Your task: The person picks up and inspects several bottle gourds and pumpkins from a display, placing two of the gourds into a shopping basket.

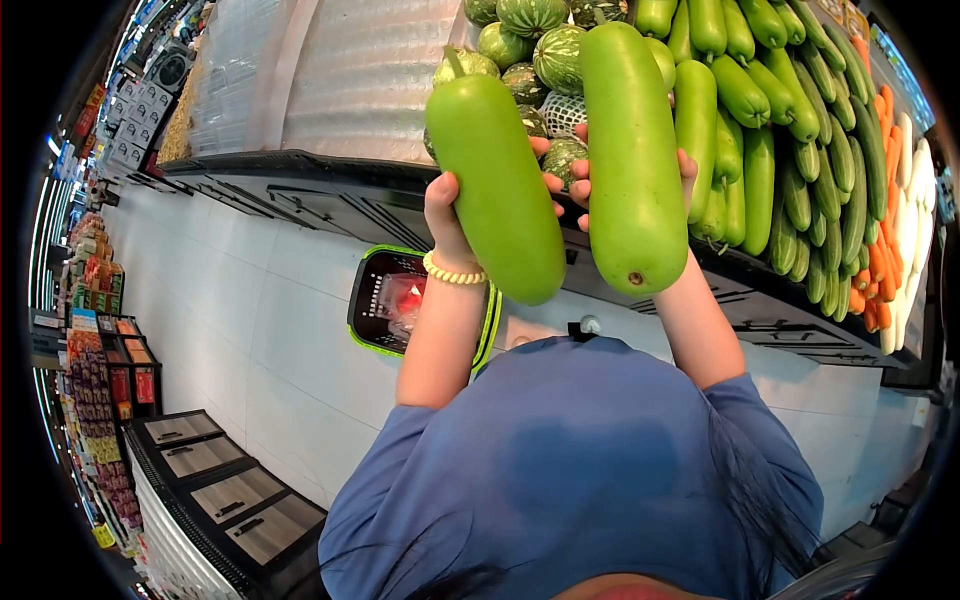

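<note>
Two large, smooth green bottle gourds are raised side by side in front of the vegetable stand. My left hand (447,215) is wrapped round the left bottle gourd (497,190), which tilts with its stem end up and to the left. A yellow coiled band circles that wrist. My right hand (688,180) grips the right bottle gourd (634,160), held nearly upright with its blossom end toward me. Parts of the fingers on both hands are hidden behind the gourds. Just beyond them lie round striped green squashes (558,58).
More pale green gourds (740,90), cucumbers (840,180), carrots (884,255) and white radishes (912,240) fill the stand's right side. A black and green shopping basket (366,290) with a bagged red item sits on the floor. Behind at lower left is a drawered cabinet (235,490).
</note>
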Demonstrator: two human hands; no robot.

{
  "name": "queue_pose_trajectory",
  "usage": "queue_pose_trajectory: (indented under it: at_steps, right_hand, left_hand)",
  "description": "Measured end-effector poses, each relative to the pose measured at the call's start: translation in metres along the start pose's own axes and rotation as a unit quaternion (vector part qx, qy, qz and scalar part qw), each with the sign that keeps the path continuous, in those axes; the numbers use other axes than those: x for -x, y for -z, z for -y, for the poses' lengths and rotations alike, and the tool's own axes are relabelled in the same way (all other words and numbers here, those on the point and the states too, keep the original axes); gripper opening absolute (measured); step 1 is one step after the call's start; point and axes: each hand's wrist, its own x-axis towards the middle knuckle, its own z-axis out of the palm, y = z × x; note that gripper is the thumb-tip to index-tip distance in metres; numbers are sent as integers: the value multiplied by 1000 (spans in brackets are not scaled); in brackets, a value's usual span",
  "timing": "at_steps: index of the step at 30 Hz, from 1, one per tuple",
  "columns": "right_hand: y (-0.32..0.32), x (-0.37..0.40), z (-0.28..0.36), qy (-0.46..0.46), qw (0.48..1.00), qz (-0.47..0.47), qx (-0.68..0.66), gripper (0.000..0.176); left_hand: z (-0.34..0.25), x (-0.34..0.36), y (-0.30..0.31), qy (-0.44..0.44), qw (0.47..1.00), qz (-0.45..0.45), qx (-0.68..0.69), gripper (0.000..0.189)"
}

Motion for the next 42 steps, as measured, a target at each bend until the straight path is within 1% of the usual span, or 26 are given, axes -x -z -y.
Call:
queue_pose_trajectory:
  at_steps: [2, 5, 8, 12, 15, 17, 20, 23, 26, 29, 30, 32, 33, 35, 36, 37, 42]
  right_hand:
    - [3, 1, 7, 8, 999, -23, 41, 83]
    - [7, 8, 19, -9, 987, -85, 134, 73]
    - [2, 11, 11, 35, 965, -165, 199, 64]
    - [2, 11, -2, 55, 955, -182, 229, 67]
    - [-12, 5, -8, 53, 952, -82, 290, 72]
    - [-18, 4, -9, 56, 943, -83, 319, 74]
    - [-25, 7, -7, 43, 933, -98, 345, 75]
    - [-25, 8, -9, 47, 931, -106, 345, 75]
    - [-20, 11, -9, 56, 931, -130, 337, 75]
    - [-14, 14, -8, 60, 925, -142, 347, 75]
    - [-12, 14, -8, 61, 923, -143, 353, 76]
    - [-12, 17, -8, 51, 938, -132, 317, 75]
    - [-12, 19, -9, 47, 945, -126, 299, 75]
    - [-30, 16, -8, 42, 936, -111, 330, 75]
    - [-37, 15, -9, 40, 932, -106, 345, 74]
    - [-39, 13, -10, 43, 940, -120, 316, 70]
    - [-54, 10, -12, 74, 904, -134, 398, 64]
  left_hand:
    - [1, 1, 0, 27, 1000, -6, 8, 79]
    - [3, 1, -5, 50, 997, -45, 30, 83]
    - [5, -2, -6, 71, 995, -27, 62, 82]
    - [8, -3, -4, 89, 991, -24, 98, 81]
    - [11, -2, -2, 84, 993, -24, 78, 79]
    - [12, 1, 0, 67, 996, -11, 51, 75]
    - [10, 1, -9, 65, 997, -46, 12, 69]
    - [5, -3, -19, 77, 994, -49, -57, 62]
    - [4, -4, -26, 90, 991, -79, -63, 61]
    - [2, -3, -26, 84, 979, -97, -158, 61]
    - [2, -2, -26, 91, 982, -99, -134, 63]
    - [4, -1, -26, 104, 986, -104, -84, 67]
    - [5, -1, -25, 93, 991, -85, -51, 69]
    - [9, -1, -19, 77, 996, -45, 15, 74]
    - [11, 0, -15, 73, 996, -43, 28, 76]
    - [11, 2, -11, 69, 996, -41, 40, 77]
    - [14, 5, -4, 46, 998, -25, 47, 80]
